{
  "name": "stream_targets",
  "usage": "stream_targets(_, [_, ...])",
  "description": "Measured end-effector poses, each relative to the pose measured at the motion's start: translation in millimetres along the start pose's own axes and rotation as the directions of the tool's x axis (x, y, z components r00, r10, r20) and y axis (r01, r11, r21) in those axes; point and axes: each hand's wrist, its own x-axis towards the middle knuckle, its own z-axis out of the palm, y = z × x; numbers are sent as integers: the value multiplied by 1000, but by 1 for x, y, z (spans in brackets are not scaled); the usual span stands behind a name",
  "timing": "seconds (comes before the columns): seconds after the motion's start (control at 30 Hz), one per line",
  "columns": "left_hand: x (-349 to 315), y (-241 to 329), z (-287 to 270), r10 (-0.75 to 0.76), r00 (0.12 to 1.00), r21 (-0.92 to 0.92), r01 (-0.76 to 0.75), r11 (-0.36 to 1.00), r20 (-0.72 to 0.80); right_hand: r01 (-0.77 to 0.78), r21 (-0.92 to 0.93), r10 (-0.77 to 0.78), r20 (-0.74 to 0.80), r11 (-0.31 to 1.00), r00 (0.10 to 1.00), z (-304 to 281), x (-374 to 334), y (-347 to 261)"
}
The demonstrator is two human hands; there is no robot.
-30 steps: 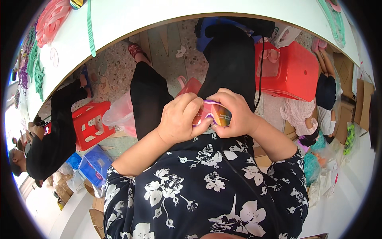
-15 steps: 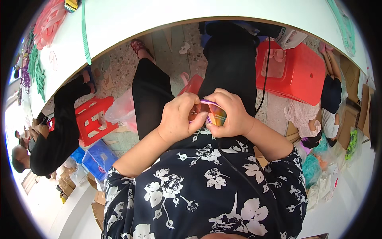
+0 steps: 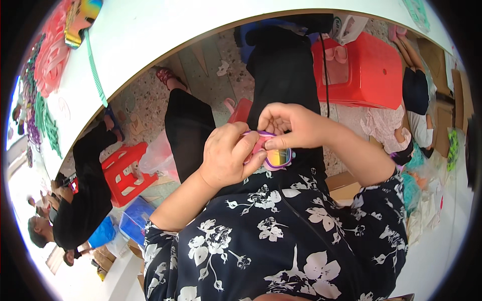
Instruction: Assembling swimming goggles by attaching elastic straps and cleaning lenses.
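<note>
A pair of swim goggles [image 3: 277,158] with a purple and pink frame and a yellowish mirrored lens is held over my lap. My left hand [image 3: 221,156] wraps round one side of it, covering most of that lens. At the upper middle of the frame, the thumb of my right hand [image 3: 304,126] presses on the goggles near the nose bridge. The other fingers of that hand curl above, and their tips are partly hidden. The lens on the right lies uncovered between the hands.
Beyond my knees curves a white table [image 3: 175,25] with pink straps [image 3: 52,60], green straps [image 3: 46,123], a teal strap [image 3: 95,70] and a mirrored lens piece [image 3: 80,20]. Red stools [image 3: 374,70] stand around. Another person [image 3: 83,195] sits at the left.
My right hand has loosened from the goggles' right side and moved up to the middle, baring the right lens. My left hand keeps its hold. The whole view has shifted a little.
</note>
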Motion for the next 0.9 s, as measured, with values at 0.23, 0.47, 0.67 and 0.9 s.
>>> stream_targets(0.23, [16,-2,-5,82,993,-47,-78,996,89,-192,50,167,311,980,936,-21,23,-16])
stream_targets(0.47, [20,-9,-7,44,977,-120,-19,993,208,-280,70,239,349,957,906,-23,35,-4])
stream_targets(0.67, [8,-10,-5,-46,984,-118,67,991,171,-176,86,150,254,981,956,-17,33,7])
stream_targets(0.9, [0,-10,-3,-173,984,-160,179,971,51,330,-665,-445,-4,670,895,10,6,-7])
